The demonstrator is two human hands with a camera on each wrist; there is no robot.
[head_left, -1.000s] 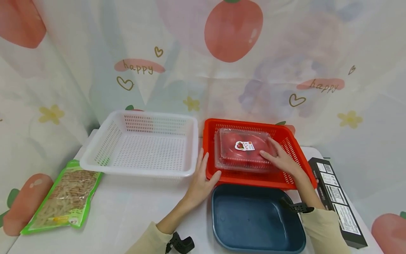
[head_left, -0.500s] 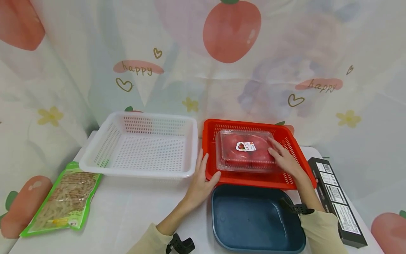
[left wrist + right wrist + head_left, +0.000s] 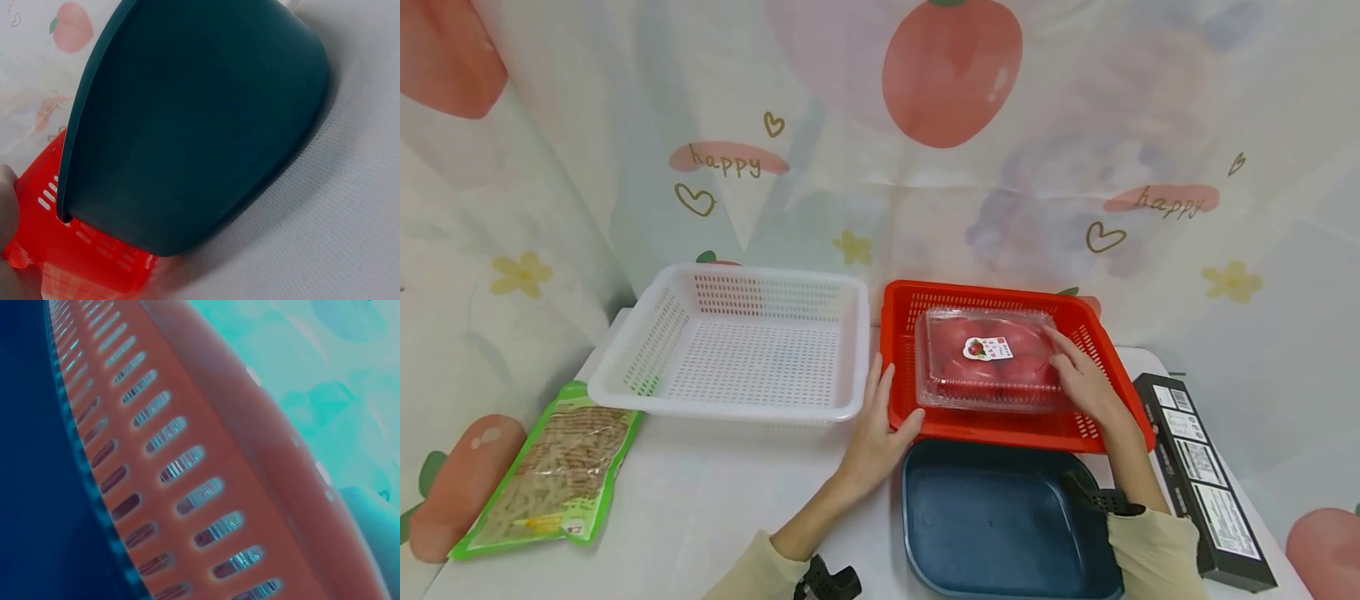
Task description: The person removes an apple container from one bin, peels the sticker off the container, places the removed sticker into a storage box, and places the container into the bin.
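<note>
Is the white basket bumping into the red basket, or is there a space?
Apart. The head view shows it: a thin pale gap separates the right rim of the white basket from the red basket.

The head view looks forward and down at the red basket (image 3: 985,425) from farthest back; both wrist views share it, the left low past a close tub (image 3: 200,125), the right just beside the red basket.
</note>
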